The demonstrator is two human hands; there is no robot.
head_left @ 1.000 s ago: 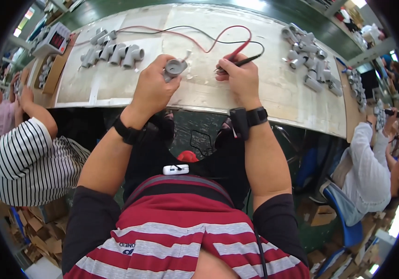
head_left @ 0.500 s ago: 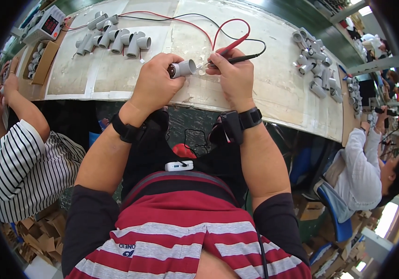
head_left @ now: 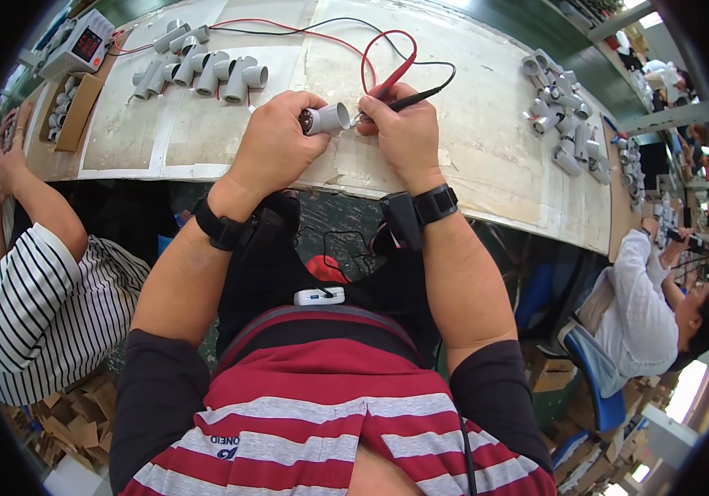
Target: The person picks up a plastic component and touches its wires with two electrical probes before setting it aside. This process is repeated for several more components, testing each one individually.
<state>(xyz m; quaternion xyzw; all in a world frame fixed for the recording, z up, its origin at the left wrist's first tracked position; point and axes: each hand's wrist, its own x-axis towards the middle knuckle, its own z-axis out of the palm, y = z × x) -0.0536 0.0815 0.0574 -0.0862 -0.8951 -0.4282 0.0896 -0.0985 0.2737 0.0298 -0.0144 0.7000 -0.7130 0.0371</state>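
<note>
Left hand (head_left: 276, 140) is clamping a grey socket (head_left: 327, 120) round its barrel; rigid, light, likely slick plastic. Right hand (head_left: 404, 132) is pinching two probes (head_left: 400, 87) together over the table (head_left: 487, 157).

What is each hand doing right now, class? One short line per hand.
Left hand: closed around a grey lamp socket.
Right hand: closed on red and black test probes.

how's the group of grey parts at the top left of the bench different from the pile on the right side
The left group of grey parts lies in a fairly neat row; the right pile is a loose, jumbled heap. The left group sits beside a meter and near the red lead; the right pile lies toward the far bench end, away from the wires. Both look like the same pale grey cylindrical pieces as the one held in the left hand.
</note>
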